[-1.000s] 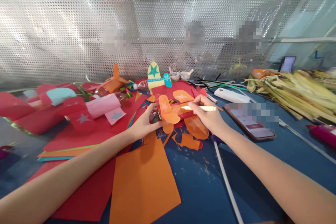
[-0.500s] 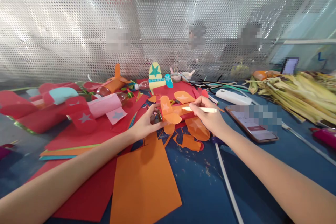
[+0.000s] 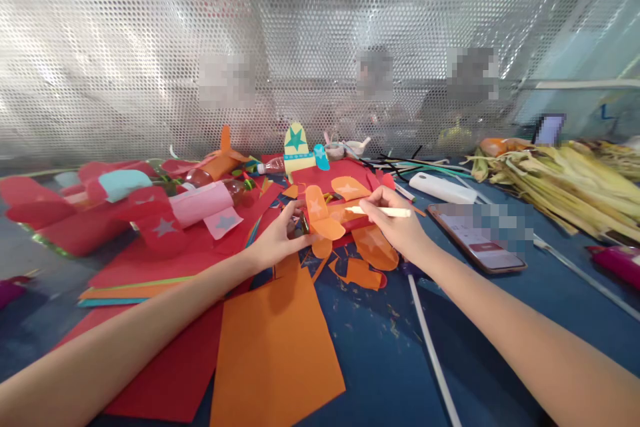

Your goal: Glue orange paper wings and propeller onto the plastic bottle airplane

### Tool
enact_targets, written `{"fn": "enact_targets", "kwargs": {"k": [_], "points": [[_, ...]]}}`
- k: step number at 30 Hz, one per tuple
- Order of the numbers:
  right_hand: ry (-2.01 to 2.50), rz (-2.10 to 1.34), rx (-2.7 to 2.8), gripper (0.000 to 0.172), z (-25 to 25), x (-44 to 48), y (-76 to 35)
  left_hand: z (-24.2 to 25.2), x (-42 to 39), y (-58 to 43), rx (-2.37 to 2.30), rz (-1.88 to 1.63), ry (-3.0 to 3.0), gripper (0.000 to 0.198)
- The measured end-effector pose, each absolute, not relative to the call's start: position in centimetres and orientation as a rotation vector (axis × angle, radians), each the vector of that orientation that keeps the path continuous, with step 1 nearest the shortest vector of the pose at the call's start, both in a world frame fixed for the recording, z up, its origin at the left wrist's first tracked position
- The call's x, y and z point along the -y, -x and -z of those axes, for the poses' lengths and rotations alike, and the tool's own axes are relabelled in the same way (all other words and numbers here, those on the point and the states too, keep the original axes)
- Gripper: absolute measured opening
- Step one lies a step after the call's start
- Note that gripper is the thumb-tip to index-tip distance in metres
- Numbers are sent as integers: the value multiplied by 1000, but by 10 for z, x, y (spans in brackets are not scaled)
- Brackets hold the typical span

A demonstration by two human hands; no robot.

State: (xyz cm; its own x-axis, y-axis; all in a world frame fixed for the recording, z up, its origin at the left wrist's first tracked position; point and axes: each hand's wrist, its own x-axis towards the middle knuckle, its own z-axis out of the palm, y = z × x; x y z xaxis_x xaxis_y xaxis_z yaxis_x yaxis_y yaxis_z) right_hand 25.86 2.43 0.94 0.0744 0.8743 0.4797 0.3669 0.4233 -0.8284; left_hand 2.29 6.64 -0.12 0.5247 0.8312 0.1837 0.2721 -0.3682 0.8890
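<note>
Orange paper sheet, phone, corn husks

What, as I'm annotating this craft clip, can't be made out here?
All in the head view:
Nose of the orange paper aeroplane: covered by fingers of the left hand.
Thin white stick in the right hand: too small to identify.
Smartphone screen: blurred.
People beyond the perforated metal screen: veiled by its mesh.
Long white rod: cut off by the bottom edge.
</note>
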Motion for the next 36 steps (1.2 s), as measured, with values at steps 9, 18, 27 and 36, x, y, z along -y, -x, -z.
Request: {"fn": "enact_targets", "kwargs": {"k": [9, 18, 27, 36], "points": [[1143, -511, 1486, 23, -13, -23, -258, 2, -67, -22, -951, -811, -1941, 65], [1136, -528, 1495, 23, -13, -23, -258, 3, -67, -23, -903, -837, -1923, 64], [1132, -558, 1487, 23, -12, -23, -258, 6, -70, -21, -926, -833, -1964, 65], [1139, -579, 1497, 24, -13, -21, -256, 6, -69, -20, -926, -816, -1966, 64]]}}
